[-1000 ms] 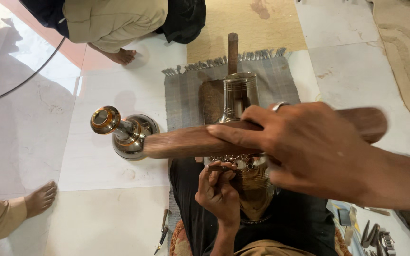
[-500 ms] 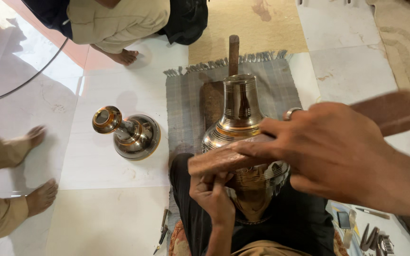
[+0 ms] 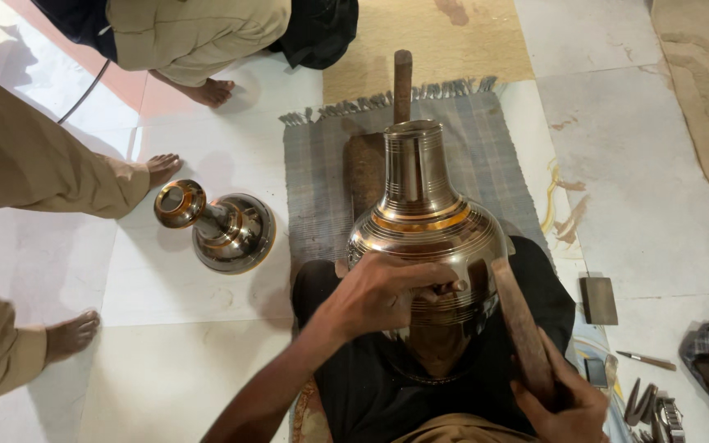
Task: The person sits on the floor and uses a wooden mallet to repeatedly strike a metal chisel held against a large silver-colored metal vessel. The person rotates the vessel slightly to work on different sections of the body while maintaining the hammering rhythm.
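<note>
Right hand (image 3: 564, 402): at 5 o'clock, grip shut round wooden mallet (image 3: 523, 328).
Left hand (image 3: 383, 291): grip pinches small tool (image 3: 445, 289) against vase.
Vase (image 3: 424, 221): centre, on lap.
Second vase (image 3: 219, 226): 10 o'clock, floor.
Mat (image 3: 486, 156): 12 o'clock.

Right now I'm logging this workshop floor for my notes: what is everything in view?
Metal pot: one, silver with copper bands, on the person's lap.
Second metal vessel: one, same colours, on its side on white floor.
Rug: one, grey, fringed.
Wooden stake: one, brown, behind the pot.
Small tools: several, bottom right.
Bystanders' bare feet: three, left and top.
Left hand: fingers holding a small tool on the pot.
Right hand: gripping a wooden mallet.
</note>
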